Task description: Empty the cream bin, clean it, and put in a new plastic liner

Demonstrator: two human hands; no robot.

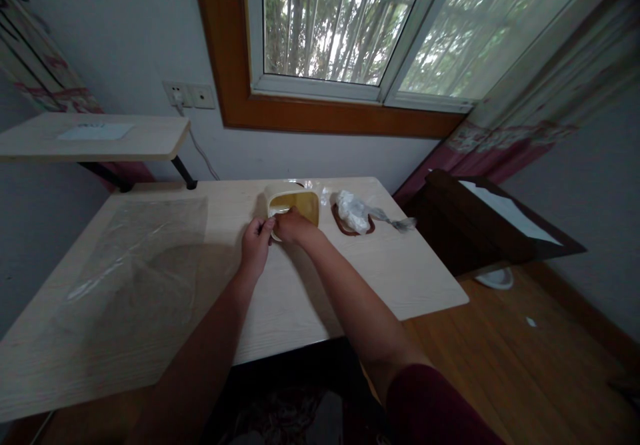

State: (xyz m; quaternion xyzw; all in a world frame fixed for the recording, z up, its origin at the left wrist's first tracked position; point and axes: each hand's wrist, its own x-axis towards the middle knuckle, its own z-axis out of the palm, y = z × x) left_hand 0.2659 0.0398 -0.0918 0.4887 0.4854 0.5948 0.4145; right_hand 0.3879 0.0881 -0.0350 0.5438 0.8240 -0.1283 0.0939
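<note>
One cream container (309,203) on the tabletop (390,278), its near-left edge by my curled left hand (257,239), its opening by my bent right hand (292,225), either hand's hold indiscernible to me.

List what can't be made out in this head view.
In the head view:
Anything in the right hand: hidden by the hand itself.
Container: near side partly behind that hand.
White bag: contents hidden by its folds.
Paper on the shelf: marks too small to read.
</note>
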